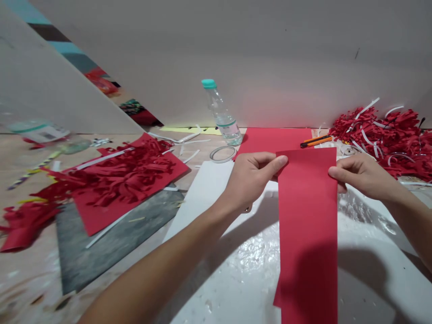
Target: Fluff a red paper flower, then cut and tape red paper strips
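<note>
strip: red paper (308, 193), upright in front of the person over the white surface (249, 265), top edge roughly level, bottom out of view; red corner juts out low on its left side, can't tell if fold or second layer
left hand (253, 175): pinching strip's top left corner, thumb in front, fingers bent behind
right hand (366, 175): pinching strip's right edge near the top, thumb against the edge, other fingers curled
step: looks like strip held up by its top, both hands sharing it
next move: likely calls for both pinches kept even, light grip; thin paper could crease or swing
red sheet (273, 140): flat, beyond the hands
cutter (315, 141): orange and black, by the sheet's right side, untouched
ring (222, 161): just beside bottle (227, 123)
fringe: red heap (405, 144) at right; more (128, 180) at left, over grey board (135, 238)
</note>
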A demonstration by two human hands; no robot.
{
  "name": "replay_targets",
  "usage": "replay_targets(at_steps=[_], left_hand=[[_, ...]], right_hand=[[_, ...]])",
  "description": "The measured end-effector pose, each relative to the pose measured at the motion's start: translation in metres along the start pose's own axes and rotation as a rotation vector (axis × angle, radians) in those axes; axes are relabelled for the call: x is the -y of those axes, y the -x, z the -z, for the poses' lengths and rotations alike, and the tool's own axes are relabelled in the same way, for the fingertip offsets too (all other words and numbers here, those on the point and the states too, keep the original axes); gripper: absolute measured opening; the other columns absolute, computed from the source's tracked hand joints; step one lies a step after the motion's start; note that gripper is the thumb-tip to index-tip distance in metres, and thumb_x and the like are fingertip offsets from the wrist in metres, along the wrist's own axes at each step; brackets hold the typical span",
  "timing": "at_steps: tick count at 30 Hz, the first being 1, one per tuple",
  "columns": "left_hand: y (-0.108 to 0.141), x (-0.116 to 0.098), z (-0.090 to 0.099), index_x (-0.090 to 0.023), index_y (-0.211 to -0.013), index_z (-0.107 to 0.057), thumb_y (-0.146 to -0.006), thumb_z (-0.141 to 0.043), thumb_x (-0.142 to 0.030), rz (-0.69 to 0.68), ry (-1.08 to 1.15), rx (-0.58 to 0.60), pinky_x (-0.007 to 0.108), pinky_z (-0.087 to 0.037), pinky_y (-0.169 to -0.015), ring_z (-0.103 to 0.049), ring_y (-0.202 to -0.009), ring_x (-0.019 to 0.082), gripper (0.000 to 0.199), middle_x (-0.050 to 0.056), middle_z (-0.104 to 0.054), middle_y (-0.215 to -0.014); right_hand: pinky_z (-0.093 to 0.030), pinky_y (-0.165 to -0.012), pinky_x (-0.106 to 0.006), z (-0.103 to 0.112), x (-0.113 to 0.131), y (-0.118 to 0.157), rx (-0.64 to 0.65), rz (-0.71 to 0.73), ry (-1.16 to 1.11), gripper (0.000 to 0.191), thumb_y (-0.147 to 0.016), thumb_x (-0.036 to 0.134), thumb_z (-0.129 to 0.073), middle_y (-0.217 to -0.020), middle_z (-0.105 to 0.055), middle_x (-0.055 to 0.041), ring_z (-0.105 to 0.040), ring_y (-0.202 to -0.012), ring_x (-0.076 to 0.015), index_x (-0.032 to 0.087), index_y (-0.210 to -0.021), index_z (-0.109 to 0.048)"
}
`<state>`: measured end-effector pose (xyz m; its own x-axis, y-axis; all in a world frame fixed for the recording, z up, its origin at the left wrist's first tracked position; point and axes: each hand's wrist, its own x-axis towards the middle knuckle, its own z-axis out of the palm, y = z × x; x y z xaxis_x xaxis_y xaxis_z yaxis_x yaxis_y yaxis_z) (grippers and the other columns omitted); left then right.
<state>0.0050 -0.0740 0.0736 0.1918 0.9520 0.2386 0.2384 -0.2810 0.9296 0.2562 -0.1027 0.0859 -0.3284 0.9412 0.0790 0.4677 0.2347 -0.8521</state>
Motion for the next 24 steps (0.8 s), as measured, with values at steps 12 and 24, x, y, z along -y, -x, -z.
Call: replay_targets(at_steps=[12,24], left_hand=[[0.002,-0.004,-0.003,-0.016,-0.052,-0.056,-0.08,-0.069,-0.038,0.029,0.158,0.019,0.019,-0.052,-0.051,-0.054,-0.054,0.01,0.037,-0.001,-0.054,-0.054],[0.013,-0.018,-0.004,-0.017,-0.057,-0.067,-0.08,-0.069,-0.026,0.13,0.147,0.264,0.016,-0.048,-0.04,-0.062,-0.051,0.013,0.024,0.001,-0.062,-0.055]], right_hand=[[-0.051,-0.06,-0.026,-0.03,-0.009,-0.001,-0.011,-0.153,-0.338,0.042,-0.082,0.057,-0.071,-0.077,-0.073,-0.0046,-0.066,-0.067,-0.0163,0.016,-0.078,-0.071],[-0.056,-0.068,-0.029,-0.026,-0.014,0.001,-0.101,-0.122,-0.52,0.03,-0.084,0.048,-0.073,-0.086,-0.077,-0.0056,-0.071,-0.076,-0.0184,0.019,-0.09,-0.077]])
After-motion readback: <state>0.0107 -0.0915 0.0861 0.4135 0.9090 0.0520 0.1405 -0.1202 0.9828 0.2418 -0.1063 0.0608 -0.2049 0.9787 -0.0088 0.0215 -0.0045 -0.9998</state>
